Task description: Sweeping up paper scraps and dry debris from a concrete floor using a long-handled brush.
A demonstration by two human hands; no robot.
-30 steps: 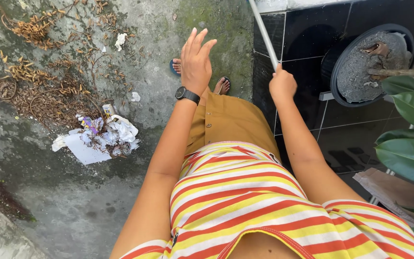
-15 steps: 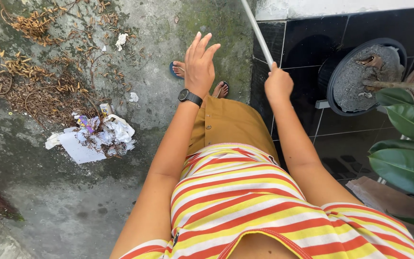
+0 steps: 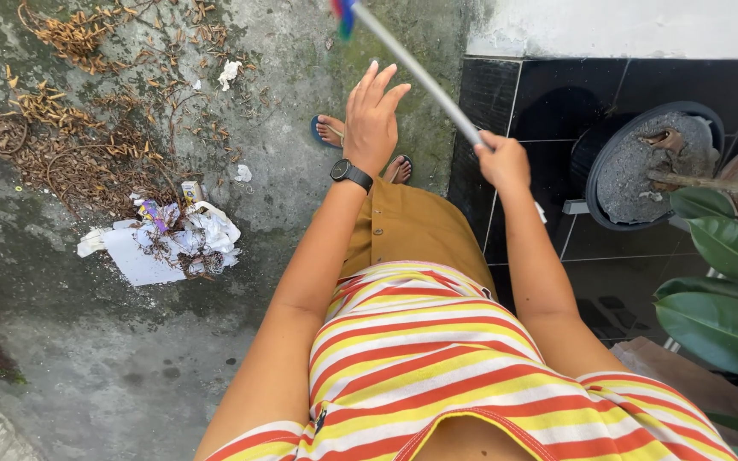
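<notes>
My right hand (image 3: pixel 503 162) grips a long grey pole (image 3: pixel 416 72), a broom or mop handle that slants up to the left, with a blue and red end at the top edge. My left hand (image 3: pixel 371 121) is raised in front of me with fingers spread, holding nothing, a black watch (image 3: pixel 351 174) on its wrist. It hovers just left of the pole without touching it. Below, my feet in blue sandals (image 3: pixel 330 131) stand on wet concrete (image 3: pixel 113 367).
A heap of white paper and scraps (image 3: pixel 164 243) lies on the concrete to the left, with dry leaves and twigs (image 3: pixel 61 145) behind it. A black tiled step (image 3: pixel 548 85) is on the right, with a soil-filled pot (image 3: pixel 651 166) and large green leaves (image 3: pixel 719 282).
The pole has swung so its top leans further left. My left hand stays raised and open beside it; the view has shifted slightly.
</notes>
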